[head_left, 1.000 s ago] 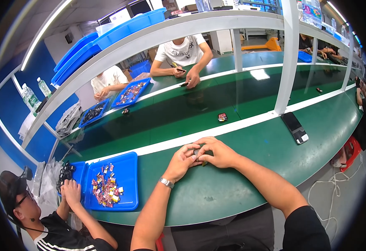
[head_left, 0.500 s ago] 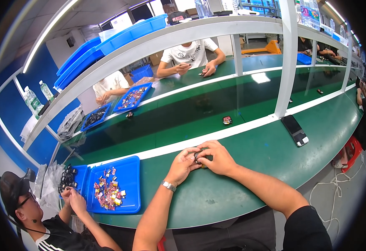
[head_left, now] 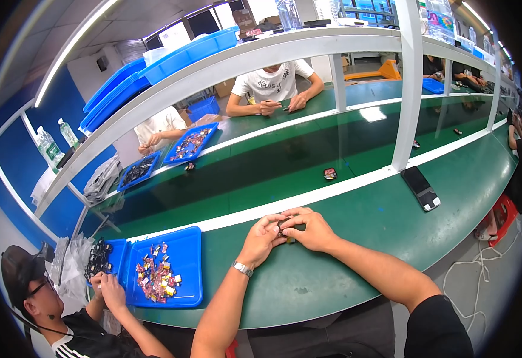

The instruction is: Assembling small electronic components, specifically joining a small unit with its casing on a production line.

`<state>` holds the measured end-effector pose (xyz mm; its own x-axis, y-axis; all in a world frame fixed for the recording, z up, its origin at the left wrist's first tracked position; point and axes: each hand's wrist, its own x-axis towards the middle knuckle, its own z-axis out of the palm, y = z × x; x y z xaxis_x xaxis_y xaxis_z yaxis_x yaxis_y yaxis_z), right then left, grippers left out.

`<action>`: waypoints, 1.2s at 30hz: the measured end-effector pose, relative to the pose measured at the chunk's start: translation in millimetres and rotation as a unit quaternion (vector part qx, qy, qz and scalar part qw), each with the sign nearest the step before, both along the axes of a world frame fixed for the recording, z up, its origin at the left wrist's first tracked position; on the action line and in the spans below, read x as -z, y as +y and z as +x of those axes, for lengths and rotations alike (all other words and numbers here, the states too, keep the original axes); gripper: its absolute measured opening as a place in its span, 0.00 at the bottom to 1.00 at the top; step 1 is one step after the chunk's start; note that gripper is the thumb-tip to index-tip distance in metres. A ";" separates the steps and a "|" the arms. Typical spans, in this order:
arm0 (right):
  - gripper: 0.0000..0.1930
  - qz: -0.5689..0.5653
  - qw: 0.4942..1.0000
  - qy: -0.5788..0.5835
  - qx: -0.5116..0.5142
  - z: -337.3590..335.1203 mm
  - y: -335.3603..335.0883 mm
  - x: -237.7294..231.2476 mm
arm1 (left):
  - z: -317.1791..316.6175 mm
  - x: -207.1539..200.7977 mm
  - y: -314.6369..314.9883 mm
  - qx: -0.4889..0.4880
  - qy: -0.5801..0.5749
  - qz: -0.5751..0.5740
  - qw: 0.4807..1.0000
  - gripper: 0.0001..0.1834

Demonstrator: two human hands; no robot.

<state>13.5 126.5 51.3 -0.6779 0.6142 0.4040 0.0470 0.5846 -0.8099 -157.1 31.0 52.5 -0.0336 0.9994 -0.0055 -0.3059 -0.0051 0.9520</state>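
My left hand (head_left: 263, 238) and my right hand (head_left: 310, 229) meet over the green table (head_left: 344, 262). Between their fingertips they pinch a small dark part (head_left: 283, 225), mostly covered by the fingers, so its exact kind is hidden. A bit of yellow shows under it, beside my right fingers. Both hands are closed on this part. To the left of my forearm lies a blue tray (head_left: 194, 268) with a heap of small red, yellow and silver pieces (head_left: 156, 277) in it.
A black phone (head_left: 419, 187) lies on the right of the table. Past the white rail, a small red-and-black part (head_left: 330, 173) sits on the green conveyor belt (head_left: 261, 167). A co-worker (head_left: 40, 298) sits at my left by black parts (head_left: 99, 256). A white post (head_left: 409, 89) rises ahead.
The small parts on the belt have shifted slightly to the right. My hands stay together on the dark part, with small finger movements. The co-worker across has moved their hands a little.
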 end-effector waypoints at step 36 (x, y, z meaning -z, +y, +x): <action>0.08 0.134 0.987 0.078 0.043 -2.0 -15.3 -11.9 | -0.4 12.6 2.5 -0.013 -0.056 0.097 0.994 0.12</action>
